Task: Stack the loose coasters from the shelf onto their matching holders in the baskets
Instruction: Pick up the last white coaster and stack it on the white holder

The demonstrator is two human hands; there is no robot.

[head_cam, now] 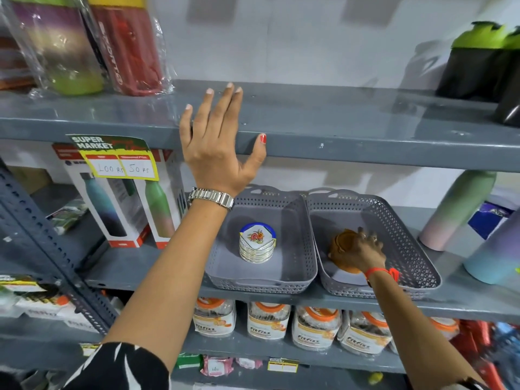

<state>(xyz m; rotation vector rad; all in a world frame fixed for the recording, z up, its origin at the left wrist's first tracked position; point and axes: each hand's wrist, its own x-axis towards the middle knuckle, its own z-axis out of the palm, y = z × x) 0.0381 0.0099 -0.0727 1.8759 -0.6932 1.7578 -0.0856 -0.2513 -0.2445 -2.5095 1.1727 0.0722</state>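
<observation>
Two grey perforated baskets sit side by side on the middle shelf. The left basket [295,277] holds a stack of white coasters with a floral print and blue rim in their holder [257,243]. In the right basket [416,249] stands a brown wooden coaster set [342,244]. My right hand [365,249] is down in that basket with its fingers closed on the top brown coaster. My left hand [216,136] is raised with fingers spread, palm against the front edge of the upper shelf [365,128], holding nothing.
Wrapped bottles [92,43] stand at the upper shelf's left, black shakers with green lids [478,66] at its right. Boxed bottles [126,198] sit left of the baskets, pastel bottles [461,209] to the right. Jars [270,322] line the shelf below.
</observation>
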